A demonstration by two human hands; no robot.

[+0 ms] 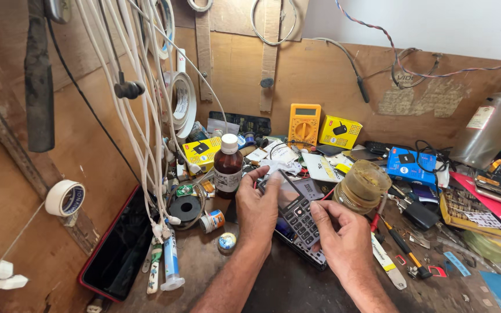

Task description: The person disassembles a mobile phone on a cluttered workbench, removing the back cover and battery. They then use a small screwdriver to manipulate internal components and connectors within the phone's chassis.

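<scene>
A grey keypad phone [298, 213] lies on the cluttered wooden bench, and both my hands are on it. My left hand [257, 208] grips its left edge, fingers curled over the top near the screen. My right hand [340, 230] rests at its lower right corner, fingertips pinching near the keypad. A brown bottle with a white cap [228, 165] stands upright just left of my left hand. Right of the phone stands a round yellowish jar [362, 186].
A yellow multimeter [304, 124], yellow boxes [340, 131] and a blue box [411, 165] sit at the back. White cables [140, 104] hang at the left over a red-edged tablet [120, 246]. Screwdrivers [401, 246], a tape roll [65, 197] and a clear plastic bottle [491, 127] crowd the rest.
</scene>
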